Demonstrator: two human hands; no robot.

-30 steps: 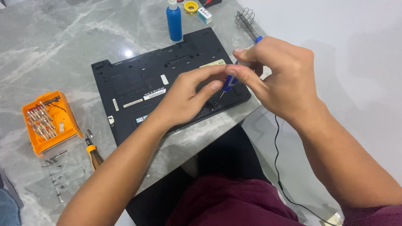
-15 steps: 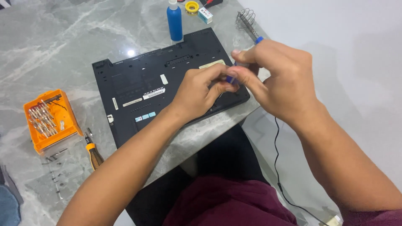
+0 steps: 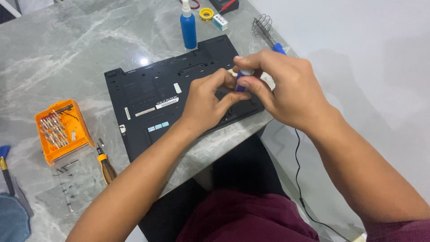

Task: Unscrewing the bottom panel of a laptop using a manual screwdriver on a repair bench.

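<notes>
A black laptop (image 3: 152,96) lies upside down on the grey marble table (image 3: 67,54). My right hand (image 3: 286,89) grips a small blue-handled screwdriver (image 3: 242,83) near the laptop's right end, fingers curled over its top. My left hand (image 3: 208,101) rests on the laptop base just left of it, with thumb and fingertips pinched around the screwdriver's lower shaft. The tip of the tool is hidden behind my fingers.
An orange bit case (image 3: 60,130) with several bits sits at the left, with loose screws (image 3: 67,179) and an orange-handled screwdriver (image 3: 106,165) beside it. A blue bottle (image 3: 188,27), a yellow tape roll (image 3: 206,13) and a soldering iron stand (image 3: 264,26) lie behind the laptop. A black cable (image 3: 298,170) hangs off the table's right edge.
Both hands have shifted slightly up and toward the laptop's far right corner, and my right hand has closed more over the top of the screwdriver.
</notes>
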